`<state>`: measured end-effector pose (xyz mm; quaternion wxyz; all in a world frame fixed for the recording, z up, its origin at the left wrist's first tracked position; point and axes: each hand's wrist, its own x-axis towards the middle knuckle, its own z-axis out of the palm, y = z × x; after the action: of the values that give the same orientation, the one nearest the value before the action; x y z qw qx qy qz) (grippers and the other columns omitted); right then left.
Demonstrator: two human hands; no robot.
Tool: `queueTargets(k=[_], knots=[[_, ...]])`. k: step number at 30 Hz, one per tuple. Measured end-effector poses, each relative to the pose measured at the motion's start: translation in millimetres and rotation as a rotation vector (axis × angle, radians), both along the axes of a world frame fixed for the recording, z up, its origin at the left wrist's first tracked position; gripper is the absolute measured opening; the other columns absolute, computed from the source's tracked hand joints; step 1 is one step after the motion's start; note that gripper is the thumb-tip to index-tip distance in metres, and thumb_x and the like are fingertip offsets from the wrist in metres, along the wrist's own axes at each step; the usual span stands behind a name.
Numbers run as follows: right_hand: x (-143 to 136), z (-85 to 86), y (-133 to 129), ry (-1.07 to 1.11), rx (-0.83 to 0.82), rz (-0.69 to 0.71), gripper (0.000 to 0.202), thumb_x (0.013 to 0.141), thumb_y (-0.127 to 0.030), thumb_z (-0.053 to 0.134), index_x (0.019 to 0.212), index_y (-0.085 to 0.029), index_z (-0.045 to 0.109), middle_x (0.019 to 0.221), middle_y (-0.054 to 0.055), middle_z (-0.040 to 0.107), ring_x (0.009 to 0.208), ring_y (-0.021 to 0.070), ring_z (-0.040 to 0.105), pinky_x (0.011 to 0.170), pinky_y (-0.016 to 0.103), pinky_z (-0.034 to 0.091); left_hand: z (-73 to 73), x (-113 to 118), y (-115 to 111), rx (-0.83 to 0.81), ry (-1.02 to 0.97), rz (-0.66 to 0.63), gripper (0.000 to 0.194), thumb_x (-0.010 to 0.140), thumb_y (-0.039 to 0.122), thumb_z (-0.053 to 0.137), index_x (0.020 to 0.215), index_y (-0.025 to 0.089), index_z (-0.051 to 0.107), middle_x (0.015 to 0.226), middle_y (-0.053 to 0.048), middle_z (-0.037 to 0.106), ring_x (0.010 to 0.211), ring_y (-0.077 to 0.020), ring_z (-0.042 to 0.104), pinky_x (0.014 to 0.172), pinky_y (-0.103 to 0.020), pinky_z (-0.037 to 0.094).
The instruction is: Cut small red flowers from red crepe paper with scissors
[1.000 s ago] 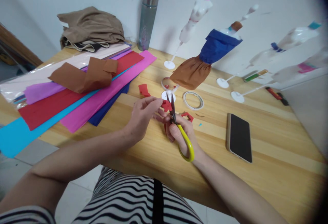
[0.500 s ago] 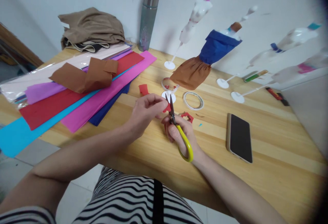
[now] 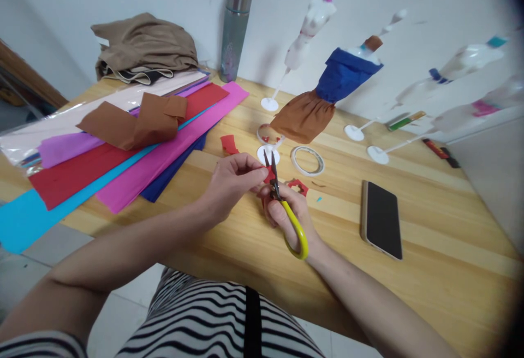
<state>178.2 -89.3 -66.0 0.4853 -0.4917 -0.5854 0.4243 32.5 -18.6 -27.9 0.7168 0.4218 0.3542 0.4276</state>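
My left hand [image 3: 235,180] pinches a small piece of red paper [image 3: 269,174] between thumb and fingers. Around the yellow-handled scissors [image 3: 295,229] my right hand [image 3: 291,213] is closed, with their dark blades slightly parted at the red piece. Beneath and beside the right hand lies a red paper scrap [image 3: 298,186] with a cut-out hole. Another red scrap [image 3: 229,144] rests beyond my left hand. Just past the blade tips stands a mini mannequin dressed in a blue top [image 3: 344,74] and a gathered brown skirt [image 3: 305,115].
Coloured paper strips [image 3: 172,148] and a folded brown piece [image 3: 158,120] cover the table's left. A thermos [image 3: 236,28] and brown cloth [image 3: 145,44] stand behind. Tape rolls [image 3: 308,160], several mannequins [image 3: 313,17] and a phone [image 3: 382,219] are on the right.
The scissors and both hands stay at almost the same place. The red piece has turned slightly between the fingers, and the view has shifted a little.
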Motion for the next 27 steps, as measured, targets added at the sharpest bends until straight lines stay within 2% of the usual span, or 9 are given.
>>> queueTargets(k=[4, 9, 16, 27], knots=[[-1.4, 3.8, 1.4, 0.013, 0.026, 0.014, 0.049, 0.090, -0.070, 0.058, 0.085, -0.021, 0.059, 0.068, 0.002, 0.052, 0.067, 0.0191, 0.051, 0.054, 0.031, 0.040, -2.3, 1.7, -4.3, -0.062, -0.030, -0.011, 0.018, 0.063, 0.022, 0.076, 0.065, 0.015, 0.060, 0.058, 0.001, 0.066, 0.055, -0.0094, 0.063, 0.058, -0.021, 0.050], [-2.2, 5.9, 2.1, 0.022, 0.058, 0.043, 0.047, 0.093, -0.067, 0.057, 0.081, -0.022, 0.057, 0.071, 0.002, 0.054, 0.066, 0.0173, 0.050, 0.056, 0.030, 0.040, -4.8, 2.0, -6.0, -0.062, -0.044, -0.006, 0.017, 0.064, 0.018, 0.077, 0.066, 0.015, 0.060, 0.059, 0.002, 0.066, 0.054, -0.0078, 0.062, 0.058, -0.019, 0.050], [-2.5, 4.2, 1.1, 0.049, 0.036, 0.080, 0.045, 0.095, -0.065, 0.054, 0.086, -0.021, 0.056, 0.063, -0.004, 0.047, 0.050, 0.0113, 0.037, 0.048, 0.027, 0.034, -6.6, 1.5, -6.7, -0.051, -0.024, -0.016, 0.016, 0.067, 0.017, 0.077, 0.066, 0.015, 0.061, 0.059, 0.001, 0.067, 0.055, -0.0083, 0.062, 0.060, -0.021, 0.050], [-1.8, 1.0, -1.8, 0.056, 0.009, 0.053, 0.045, 0.095, -0.064, 0.055, 0.089, -0.020, 0.058, 0.062, -0.005, 0.046, 0.047, 0.0098, 0.037, 0.044, 0.025, 0.035, -8.5, 0.5, -9.0, -0.028, -0.003, -0.018, 0.016, 0.069, 0.021, 0.079, 0.066, 0.015, 0.064, 0.060, 0.001, 0.067, 0.057, -0.0085, 0.061, 0.063, -0.022, 0.050]])
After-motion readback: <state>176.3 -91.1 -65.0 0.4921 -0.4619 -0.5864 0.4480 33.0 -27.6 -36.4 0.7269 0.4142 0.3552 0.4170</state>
